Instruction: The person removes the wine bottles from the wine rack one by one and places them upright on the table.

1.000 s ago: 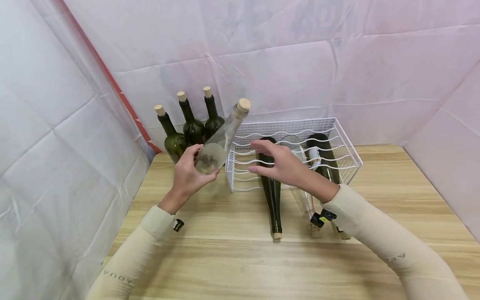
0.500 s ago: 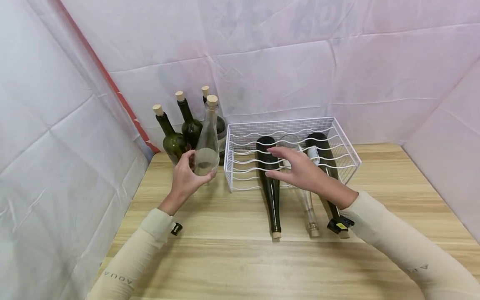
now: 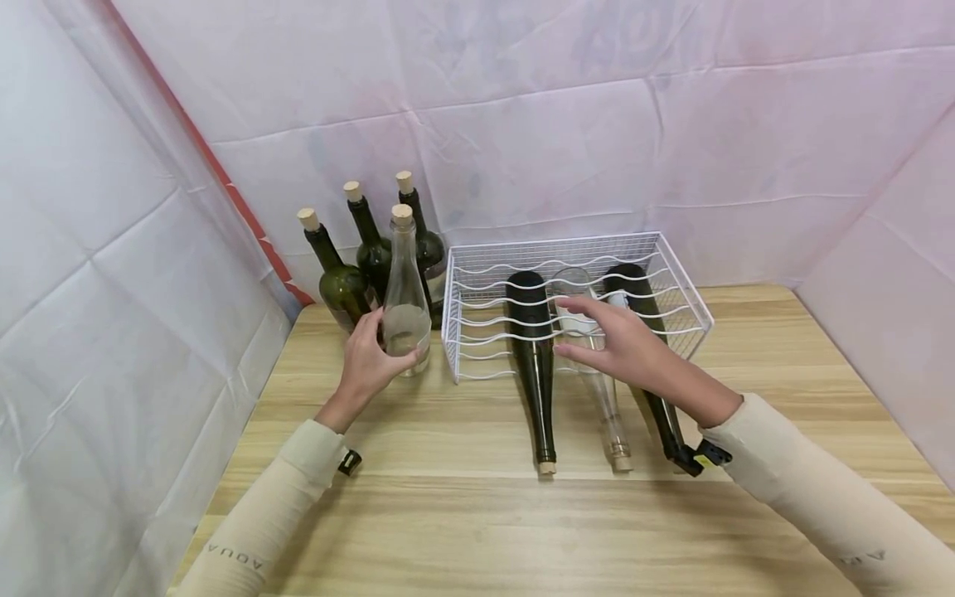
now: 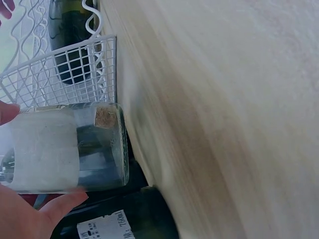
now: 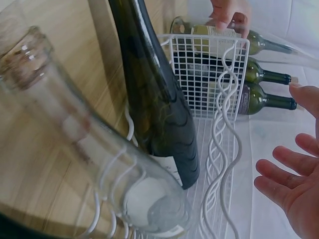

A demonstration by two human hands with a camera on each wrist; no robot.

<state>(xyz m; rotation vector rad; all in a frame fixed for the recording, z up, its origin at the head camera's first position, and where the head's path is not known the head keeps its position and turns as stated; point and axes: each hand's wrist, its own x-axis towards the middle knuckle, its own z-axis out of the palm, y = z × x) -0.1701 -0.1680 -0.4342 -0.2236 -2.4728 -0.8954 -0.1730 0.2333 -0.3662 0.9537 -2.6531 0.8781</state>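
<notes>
My left hand [image 3: 369,356] holds a corked clear glass bottle [image 3: 405,286] low on its body, thumb on one side and fingers on the other. The bottle stands upright at the left of the white wire rack [image 3: 450,323]; its pale label shows in the left wrist view. My right hand [image 3: 619,344] is over the rack with fingers spread and holds nothing. Beneath it, a clear bottle [image 3: 610,414] lies in the rack, neck toward me. Dark green bottles lie on either side of it, one to the left [image 3: 533,381] and another to the right [image 3: 660,414], partly behind my forearm.
Behind the held bottle stand three corked green bottles, at the left [image 3: 345,290], in the middle [image 3: 370,253] and at the right [image 3: 430,249]. The rack's left slots have no bottle. White sheeting [image 3: 537,157] hangs behind the wooden table [image 3: 477,531].
My left hand has brought the clear bottle from a tilt over the rack's left end to upright, lower and farther left. My right hand has drawn away to the right.
</notes>
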